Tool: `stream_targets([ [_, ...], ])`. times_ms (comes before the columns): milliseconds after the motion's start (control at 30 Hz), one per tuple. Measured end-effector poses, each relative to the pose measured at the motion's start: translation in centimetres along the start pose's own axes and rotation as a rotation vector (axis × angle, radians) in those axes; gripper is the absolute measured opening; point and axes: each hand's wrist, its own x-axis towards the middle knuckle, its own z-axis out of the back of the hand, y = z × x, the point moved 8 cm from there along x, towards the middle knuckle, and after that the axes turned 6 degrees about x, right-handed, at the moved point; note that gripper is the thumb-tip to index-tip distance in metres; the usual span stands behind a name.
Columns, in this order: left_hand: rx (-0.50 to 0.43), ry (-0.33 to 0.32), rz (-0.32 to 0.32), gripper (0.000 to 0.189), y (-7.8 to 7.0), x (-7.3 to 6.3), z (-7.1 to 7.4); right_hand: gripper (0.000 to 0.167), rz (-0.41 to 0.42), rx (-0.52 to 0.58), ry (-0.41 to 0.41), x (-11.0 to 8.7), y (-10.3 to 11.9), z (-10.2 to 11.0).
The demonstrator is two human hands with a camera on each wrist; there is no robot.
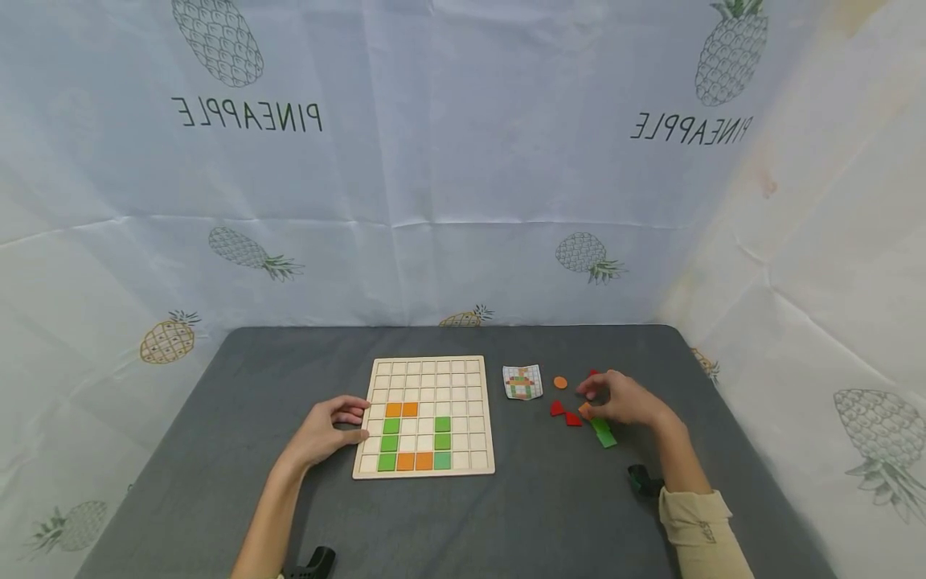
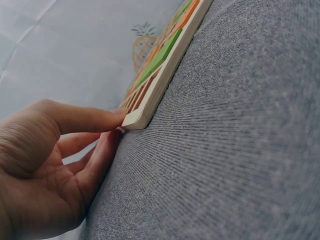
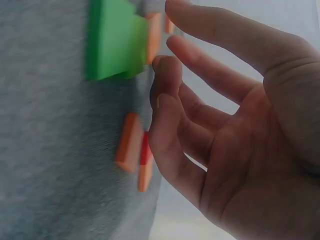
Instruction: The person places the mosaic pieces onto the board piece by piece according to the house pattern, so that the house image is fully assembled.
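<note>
A wooden grid board (image 1: 463, 386) lies on the table, with green tiles (image 1: 389, 443) and orange tiles (image 1: 415, 461) set in some of its squares. My left hand (image 1: 329, 430) holds the board by its left edge. In the left wrist view the thumb (image 2: 95, 119) presses on the board's corner (image 2: 135, 119), the other fingers at its side. Over loose pieces at the right is my right hand (image 1: 625, 400), its fingers bent and apart, with nothing seen between them. Closest to it are an orange piece (image 1: 585, 410) and green pieces (image 1: 604, 434).
Red pieces (image 1: 572, 419) and an orange disc (image 1: 560, 383) lie left of the right hand. A small pattern card (image 1: 522, 383) sits between board and pieces. Pineapple-print cloth (image 1: 434, 161) hangs behind the grey table (image 1: 434, 531).
</note>
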Motion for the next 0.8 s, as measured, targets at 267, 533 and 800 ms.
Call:
stream_targets([
  [267,0.002,0.005,-0.006,0.054,0.0,-0.1,-0.1,0.046,0.005,0.062,0.016,0.0,-1.5,-0.4],
  [533,0.013,0.0,-0.001,0.054,0.0,-0.1,0.0,0.046,0.045,0.17,0.069,0.2,-2.3,-0.7],
  [800,0.01,-0.004,0.007,0.054,-0.1,-0.1,0.1,0.032,0.083,0.143,0.074,0.3,-2.2,-0.6],
])
